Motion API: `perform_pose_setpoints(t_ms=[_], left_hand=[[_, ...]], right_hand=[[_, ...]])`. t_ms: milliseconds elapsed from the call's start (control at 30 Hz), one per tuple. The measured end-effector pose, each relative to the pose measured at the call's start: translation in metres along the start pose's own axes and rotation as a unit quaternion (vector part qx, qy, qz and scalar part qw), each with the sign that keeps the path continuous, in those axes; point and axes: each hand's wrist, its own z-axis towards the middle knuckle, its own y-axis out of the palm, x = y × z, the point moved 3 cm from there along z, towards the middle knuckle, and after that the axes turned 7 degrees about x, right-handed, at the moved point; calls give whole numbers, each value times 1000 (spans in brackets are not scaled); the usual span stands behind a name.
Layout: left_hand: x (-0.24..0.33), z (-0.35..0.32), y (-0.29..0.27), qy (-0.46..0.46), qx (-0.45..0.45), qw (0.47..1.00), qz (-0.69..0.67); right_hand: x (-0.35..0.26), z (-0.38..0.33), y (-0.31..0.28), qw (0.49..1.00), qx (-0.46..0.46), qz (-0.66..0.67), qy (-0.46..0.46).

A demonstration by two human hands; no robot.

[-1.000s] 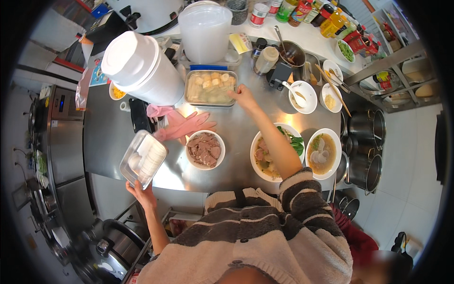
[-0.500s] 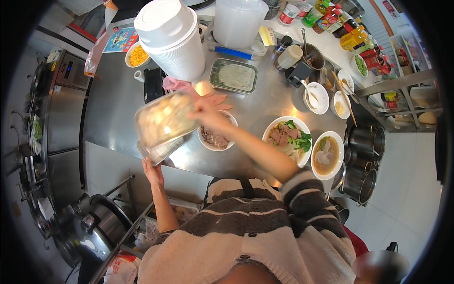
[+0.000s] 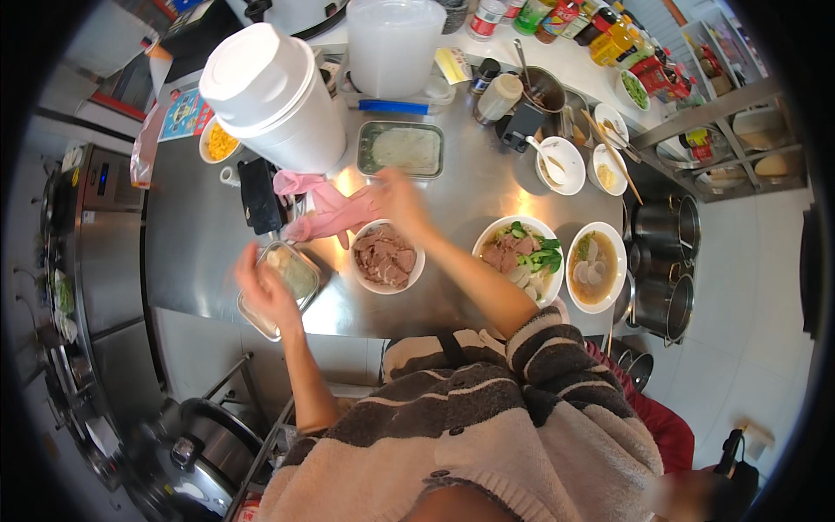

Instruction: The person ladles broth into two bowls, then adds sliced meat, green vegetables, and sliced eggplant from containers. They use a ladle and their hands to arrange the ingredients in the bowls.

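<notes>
Clear container (image 3: pixel 298 277) at eight o'clock lies by the desk (image 3: pixel 196 252) edge, presumably for easy reach, but I can't tell whether my left hand (image 3: pixel 268 287) or right hand (image 3: pixel 402 200) grips.

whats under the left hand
A clear container with pale food inside, near the table's edge. The left hand covers part of it; contents there can't be seen.

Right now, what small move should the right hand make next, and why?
Probably close the right hand on the near rim of the middle tray: the hand is blurred but looks empty, and its fingertips are beside that rim, while the left hand lies across the left container at the table's front edge.
</notes>
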Motion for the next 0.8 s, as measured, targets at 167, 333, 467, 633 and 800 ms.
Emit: perform_pose_setpoints(t_ms=[167,333,467,633,800], left_hand=[[-24,11,194,-29,-269,962,14],[-91,27,282,56,-386,895,214],[-106,40,285,-90,-421,897,103],[-104,43,285,-142,-421,890,99],[-106,43,288,-163,-408,890,123]], right_hand=[[76,45,-92,931,-12,-254,263],[102,59,-79,950,24,-231,211],[104,66,-79,937,29,-207,280],[89,70,-84,920,73,-260,283],[75,75,-84,914,51,-293,274]])
